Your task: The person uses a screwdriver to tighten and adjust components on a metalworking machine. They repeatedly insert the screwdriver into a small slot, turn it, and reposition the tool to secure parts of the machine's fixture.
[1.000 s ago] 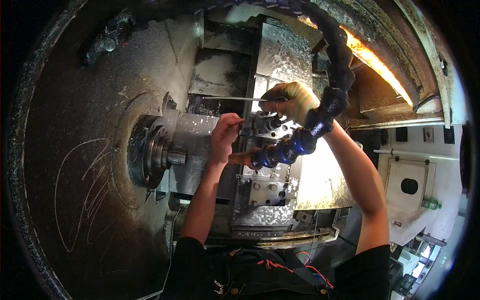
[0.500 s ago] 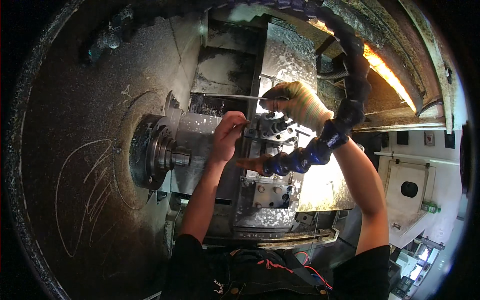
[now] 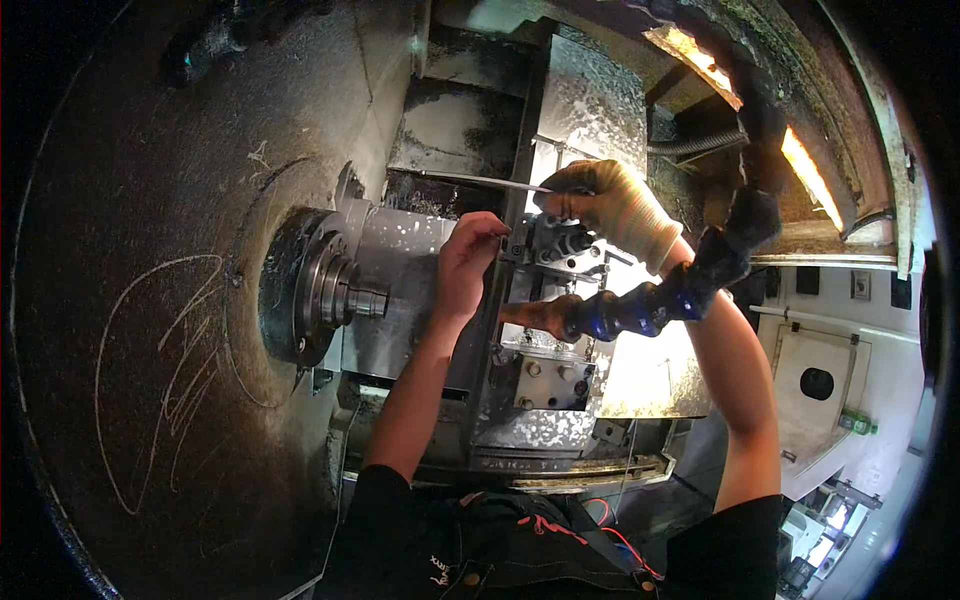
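Observation:
My right hand (image 3: 610, 205), in a striped work glove with dark fingertips, is closed around one end of a thin metal rod (image 3: 470, 180). The rod reaches leftward, nearly level, beyond the far side of my bare left hand (image 3: 468, 262). That left hand is curled with its fingertips pinched at the left edge of a tool holder block (image 3: 568, 245); whatever lies between them is hidden. Bolts stand on the block, just below my gloved hand. A segmented blue and black coolant hose (image 3: 640, 308) crosses in front of my right wrist, its brown nozzle (image 3: 532, 318) pointing left.
To the left, a round lathe spindle with a stepped collet nose (image 3: 345, 300) sticks out of the dark, scratched machine wall (image 3: 170, 280). Nearer me sits a second bolted block (image 3: 550, 385) on the slide. A bright lamp strip (image 3: 810, 180) glows at upper right.
The view has shifted slightly. Both hands keep their places at the tool holder, and the rod stays in my right hand, now tilted a little more. The hose appears farther right.

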The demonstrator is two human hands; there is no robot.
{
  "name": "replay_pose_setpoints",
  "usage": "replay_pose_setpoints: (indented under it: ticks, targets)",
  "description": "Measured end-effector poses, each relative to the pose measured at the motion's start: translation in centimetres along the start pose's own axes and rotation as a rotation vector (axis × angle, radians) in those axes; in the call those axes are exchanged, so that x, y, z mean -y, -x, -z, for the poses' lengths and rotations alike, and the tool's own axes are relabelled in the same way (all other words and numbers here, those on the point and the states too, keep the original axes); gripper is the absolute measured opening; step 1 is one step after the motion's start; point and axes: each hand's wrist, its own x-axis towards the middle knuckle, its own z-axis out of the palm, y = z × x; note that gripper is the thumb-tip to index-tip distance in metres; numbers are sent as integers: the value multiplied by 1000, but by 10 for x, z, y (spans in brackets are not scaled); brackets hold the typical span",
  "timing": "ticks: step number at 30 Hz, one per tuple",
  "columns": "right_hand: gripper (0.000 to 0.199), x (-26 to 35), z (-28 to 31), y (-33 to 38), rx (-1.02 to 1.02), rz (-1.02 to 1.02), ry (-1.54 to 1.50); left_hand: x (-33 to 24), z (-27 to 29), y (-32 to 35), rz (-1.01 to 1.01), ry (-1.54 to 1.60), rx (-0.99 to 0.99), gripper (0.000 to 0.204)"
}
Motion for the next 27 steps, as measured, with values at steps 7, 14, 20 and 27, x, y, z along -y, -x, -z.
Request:
replay_pose_setpoints:
  ticks: [7, 14, 20, 27]
  targets:
    - [16, 13, -1, 0, -33, -103, 35, -1, 0, 1, -15, -27, 5, 17]
    - [20, 39, -19, 3, 17, 206, 548, 9, 4, -2, -87, -51, 44, 14]
    - [27, 45, -31, -10, 225, 153, 793, 9, 9, 4, 38, 38, 66, 14]
    - [26, 17, -26, -26, 278, 231, 920, -22, -7, 10, -53, -197, 1, 22]
